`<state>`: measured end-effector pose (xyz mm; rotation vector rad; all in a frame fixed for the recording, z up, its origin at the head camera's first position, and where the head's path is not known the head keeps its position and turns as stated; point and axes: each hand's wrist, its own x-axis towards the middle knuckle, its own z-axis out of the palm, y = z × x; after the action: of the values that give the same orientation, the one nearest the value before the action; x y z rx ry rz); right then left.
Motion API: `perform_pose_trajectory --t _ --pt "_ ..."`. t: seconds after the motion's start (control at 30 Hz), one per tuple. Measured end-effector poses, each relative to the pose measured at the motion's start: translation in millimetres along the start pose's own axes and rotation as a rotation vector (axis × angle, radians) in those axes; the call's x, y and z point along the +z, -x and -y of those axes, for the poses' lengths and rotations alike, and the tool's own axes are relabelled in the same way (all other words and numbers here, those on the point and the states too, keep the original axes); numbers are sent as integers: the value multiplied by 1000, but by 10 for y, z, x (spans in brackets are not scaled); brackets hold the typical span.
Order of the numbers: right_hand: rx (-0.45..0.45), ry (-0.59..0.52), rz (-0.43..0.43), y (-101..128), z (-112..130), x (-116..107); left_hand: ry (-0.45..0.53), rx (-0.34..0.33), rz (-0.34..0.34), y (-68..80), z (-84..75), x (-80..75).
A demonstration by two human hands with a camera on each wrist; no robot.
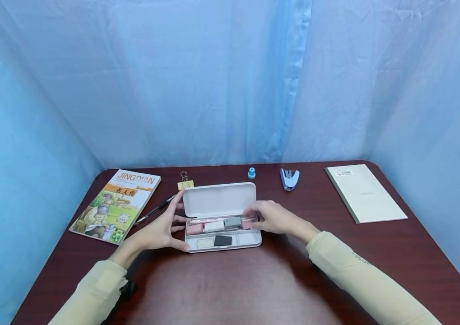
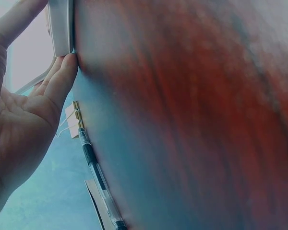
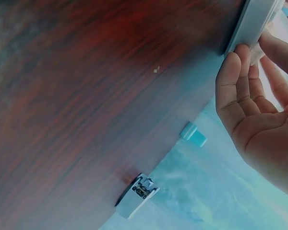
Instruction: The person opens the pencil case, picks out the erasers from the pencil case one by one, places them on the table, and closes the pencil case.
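Left hand (image 1: pixel 157 231), fingers spread wide, braces the open case (image 1: pixel 222 215) on the bench (image 1: pixel 230 280) so it stays put while right hand (image 1: pixel 271 217) pinches a pink eraser (image 1: pixel 247 222) inside.

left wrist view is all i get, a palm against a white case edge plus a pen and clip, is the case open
Observer: Yes, the white plastic pencil case stands open, lid raised.
Operator: whats inside
Observer: Small erasers: pink, white, grey and one black eraser.
Operator: wheres the other hand
Observer: The right hand touches the pink eraser at the tray's right end; the left hand steadies the case's left end.
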<state>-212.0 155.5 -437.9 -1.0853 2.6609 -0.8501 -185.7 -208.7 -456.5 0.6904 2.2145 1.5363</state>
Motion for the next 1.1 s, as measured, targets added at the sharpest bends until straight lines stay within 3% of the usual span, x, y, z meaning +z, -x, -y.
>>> perform_pose_trajectory --t 0.13,0.37,1.1 --pt "10 10 5 1 8 -5 10 -3 4 7 5 -5" --pt "-47 -9 10 24 -39 -63 -27 -8 -8 3 -28 -46" --pt "14 55 9 104 -65 -41 -3 -23 4 12 -8 -3"
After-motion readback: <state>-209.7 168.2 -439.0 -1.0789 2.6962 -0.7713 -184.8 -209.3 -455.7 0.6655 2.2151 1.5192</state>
